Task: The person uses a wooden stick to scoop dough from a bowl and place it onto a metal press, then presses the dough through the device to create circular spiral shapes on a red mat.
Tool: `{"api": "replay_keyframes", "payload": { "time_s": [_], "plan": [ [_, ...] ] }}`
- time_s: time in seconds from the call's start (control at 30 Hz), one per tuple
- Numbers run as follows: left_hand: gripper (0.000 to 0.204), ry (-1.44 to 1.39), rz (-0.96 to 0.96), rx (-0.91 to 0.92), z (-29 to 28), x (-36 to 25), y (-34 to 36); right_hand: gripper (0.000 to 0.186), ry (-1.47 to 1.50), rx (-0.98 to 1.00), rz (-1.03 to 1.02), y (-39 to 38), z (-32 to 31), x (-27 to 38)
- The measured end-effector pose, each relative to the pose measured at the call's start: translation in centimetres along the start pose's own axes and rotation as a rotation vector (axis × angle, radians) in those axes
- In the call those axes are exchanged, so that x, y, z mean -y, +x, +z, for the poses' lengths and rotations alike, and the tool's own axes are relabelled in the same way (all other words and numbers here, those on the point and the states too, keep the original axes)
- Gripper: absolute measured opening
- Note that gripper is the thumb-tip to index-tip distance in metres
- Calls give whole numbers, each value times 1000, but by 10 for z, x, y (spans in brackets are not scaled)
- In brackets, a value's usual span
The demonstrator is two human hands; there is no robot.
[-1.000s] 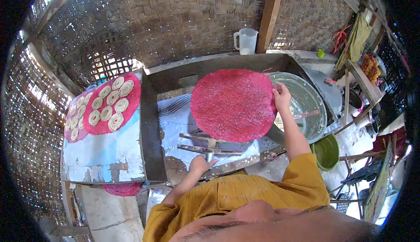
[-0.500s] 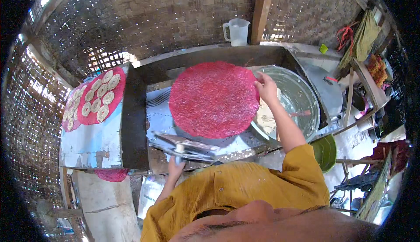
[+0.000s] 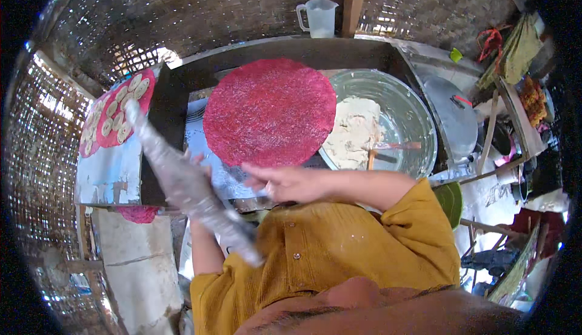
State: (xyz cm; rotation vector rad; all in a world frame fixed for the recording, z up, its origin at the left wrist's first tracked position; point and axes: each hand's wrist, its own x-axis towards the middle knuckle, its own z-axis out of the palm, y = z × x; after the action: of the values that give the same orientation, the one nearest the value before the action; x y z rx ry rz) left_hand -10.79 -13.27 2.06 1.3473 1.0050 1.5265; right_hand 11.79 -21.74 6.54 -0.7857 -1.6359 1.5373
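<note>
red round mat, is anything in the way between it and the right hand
Nothing visible stands between the right hand and the red round mat; the hand is by the mat's near edge, contact unclear. The blurred tool is off to the left.

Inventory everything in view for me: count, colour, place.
Large mat: one, crimson, centre
Tool: one, greyish, blurred, raised left of centre
Tub: one, greenish, right of it
Dough: one mass, cream, inside tub
Utensil: at least one, brown, inside tub
Jug: one, translucent white, back wall
Round lid: one, grey, right of tub
Other mats: at least two, red, far left
Coils: several, cream, on those mats
Container: one, green, below tub
Cloth: one, olive, upper right
Clutter: uncounted, mixed colours, far right
Shirt: one, mustard, lower centre
Left hand: one, bare, holding the tool
Right hand: one, bare, empty, near the large mat
</note>
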Motion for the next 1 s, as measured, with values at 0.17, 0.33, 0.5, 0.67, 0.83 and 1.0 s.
{"api": "replay_keyframes", "payload": {
  "time_s": [0.17, 0.33, 0.5, 0.67, 0.83, 1.0],
  "plan": [
    [28, 902, 587, 38, 54, -10, 9, 52, 265, -37, 214, -11, -9, 19],
    [98, -573, -98, 898, 73, -52, 39, 73, 533, 87, 243, -59, -48, 19],
    [102, -1243, -57, 926, 136, -112, 82, 94, 528, 114, 327, -82, -65, 57],
    [75, -1257, -14, 813, 154, -86, 100, 95, 431, 95, 457, -89, -106, 71],
    [44, -1360, -247, 667, 164, -19, 128, 72, 371, -198, 506, -78, -122, 64],
    [53, -1465, -388, 518, 160, -4, 135, 54, 224, -202, 572, -58, -136, 44]
  ]
}}
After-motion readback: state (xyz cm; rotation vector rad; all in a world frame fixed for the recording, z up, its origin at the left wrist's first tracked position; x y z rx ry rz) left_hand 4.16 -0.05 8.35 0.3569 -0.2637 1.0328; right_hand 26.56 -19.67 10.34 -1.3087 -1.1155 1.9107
